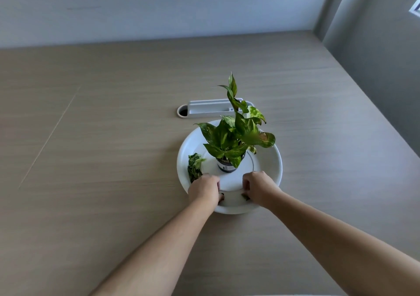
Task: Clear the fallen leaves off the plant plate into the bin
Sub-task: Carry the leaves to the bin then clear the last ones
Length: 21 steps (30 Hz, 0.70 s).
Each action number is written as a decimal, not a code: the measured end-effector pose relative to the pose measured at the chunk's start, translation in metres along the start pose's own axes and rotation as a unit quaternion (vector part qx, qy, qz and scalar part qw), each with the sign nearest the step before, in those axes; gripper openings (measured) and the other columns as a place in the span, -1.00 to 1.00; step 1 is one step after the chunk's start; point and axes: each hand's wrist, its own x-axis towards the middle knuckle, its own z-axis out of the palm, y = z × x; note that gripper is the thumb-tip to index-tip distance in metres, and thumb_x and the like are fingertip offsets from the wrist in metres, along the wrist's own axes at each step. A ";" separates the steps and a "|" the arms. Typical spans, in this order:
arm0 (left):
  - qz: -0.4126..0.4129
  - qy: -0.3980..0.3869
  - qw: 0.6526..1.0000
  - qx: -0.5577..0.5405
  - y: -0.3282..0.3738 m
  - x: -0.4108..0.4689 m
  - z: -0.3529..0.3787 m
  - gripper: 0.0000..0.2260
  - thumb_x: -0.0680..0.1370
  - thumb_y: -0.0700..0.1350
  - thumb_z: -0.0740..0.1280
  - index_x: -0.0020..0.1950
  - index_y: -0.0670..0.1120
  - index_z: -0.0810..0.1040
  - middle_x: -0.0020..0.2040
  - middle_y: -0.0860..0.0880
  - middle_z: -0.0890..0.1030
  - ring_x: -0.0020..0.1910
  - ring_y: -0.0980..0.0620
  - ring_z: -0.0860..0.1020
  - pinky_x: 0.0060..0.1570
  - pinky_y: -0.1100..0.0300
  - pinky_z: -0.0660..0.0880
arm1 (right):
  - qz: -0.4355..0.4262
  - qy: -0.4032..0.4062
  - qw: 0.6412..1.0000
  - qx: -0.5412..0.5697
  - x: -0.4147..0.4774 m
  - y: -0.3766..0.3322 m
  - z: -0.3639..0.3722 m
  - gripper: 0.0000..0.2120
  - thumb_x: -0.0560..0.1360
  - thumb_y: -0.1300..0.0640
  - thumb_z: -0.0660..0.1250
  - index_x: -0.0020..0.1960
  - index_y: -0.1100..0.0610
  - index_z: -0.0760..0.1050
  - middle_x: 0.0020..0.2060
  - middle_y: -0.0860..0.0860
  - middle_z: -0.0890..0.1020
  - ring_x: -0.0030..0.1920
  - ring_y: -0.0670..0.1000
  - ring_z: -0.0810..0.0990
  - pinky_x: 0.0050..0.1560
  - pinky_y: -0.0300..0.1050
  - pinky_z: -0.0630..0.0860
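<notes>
A white round plate lies on the wooden table with a small potted plant at its middle. A crumpled green fallen leaf rests on the plate's left side, just beyond my left hand. That hand sits over the plate's near-left rim, fingers curled around a small dark leaf scrap. My right hand is over the near-right part of the plate, its fingers pinched on another small brown leaf bit. No bin is in view.
Behind the plate sits a white cable tray beside a round cable hole in the table. The table runs to a pale wall at the back and its edge falls away at the right.
</notes>
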 end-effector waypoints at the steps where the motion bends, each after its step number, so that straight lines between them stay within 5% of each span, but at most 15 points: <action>1: 0.003 -0.010 1.000 -0.008 -0.001 0.001 0.000 -0.90 0.45 -0.26 0.38 -0.10 -0.09 0.61 0.06 -0.07 0.58 -0.04 -0.11 0.58 -0.22 0.18 0.40 | -0.014 -0.008 1.000 -0.003 0.001 0.002 -0.002 -0.82 0.40 0.35 0.26 -0.16 0.13 0.57 -0.10 0.09 0.61 -0.14 0.09 0.57 -0.14 -0.08 0.56; 7: 0.015 -0.067 0.996 -0.051 -0.006 0.007 -0.009 -0.73 0.45 -0.40 0.23 -0.03 -0.15 0.66 0.09 -0.13 0.64 0.05 -0.13 0.62 -0.06 0.16 0.51 | -0.023 0.032 0.999 -0.010 0.004 0.005 -0.018 -0.73 0.43 0.35 0.14 -0.06 0.15 0.58 -0.03 0.10 0.60 -0.10 0.10 0.57 -0.12 -0.05 0.56; 10: 0.023 -0.048 0.996 -0.072 -0.007 0.004 -0.009 -0.83 0.43 -0.30 0.32 -0.10 -0.11 0.66 0.02 -0.10 0.66 -0.03 -0.09 0.62 -0.05 0.13 0.57 | -0.004 0.010 0.997 -0.073 0.001 0.000 -0.017 -0.83 0.43 0.17 0.21 -0.05 0.19 0.51 -0.02 0.13 0.56 -0.11 0.14 0.56 -0.13 -0.01 0.56; 14: 0.054 -0.083 0.995 -0.033 -0.001 0.001 -0.013 -0.80 0.32 -0.14 0.45 -0.07 -0.06 0.61 0.03 -0.06 0.54 -0.02 -0.09 0.58 -0.08 0.14 0.55 | -0.018 -0.017 0.991 -0.129 -0.004 -0.009 -0.012 -0.60 0.37 -0.10 0.38 0.05 0.16 0.44 0.00 0.10 0.51 -0.02 0.17 0.57 -0.17 -0.04 0.49; 17: 0.075 -0.091 0.993 0.018 0.001 0.003 -0.013 -0.79 0.35 -0.17 0.49 -0.05 -0.09 0.60 0.06 -0.09 0.49 -0.02 -0.13 0.57 -0.07 0.11 0.53 | -0.033 -0.047 0.988 -0.142 -0.004 -0.011 -0.011 -0.69 0.38 0.08 0.41 0.05 0.20 0.47 0.04 0.14 0.51 -0.09 0.17 0.55 -0.20 -0.06 0.47; 21: 0.083 -0.098 0.992 0.020 -0.003 0.005 -0.009 -0.84 0.42 -0.25 0.41 -0.01 -0.13 0.62 -0.09 -0.06 0.54 -0.14 0.01 0.48 -0.14 0.23 0.41 | -0.043 -0.062 0.989 -0.130 -0.001 -0.008 -0.009 -0.78 0.40 0.39 0.21 -0.03 0.25 0.56 0.02 0.19 0.61 -0.20 0.09 0.46 -0.11 -0.06 0.55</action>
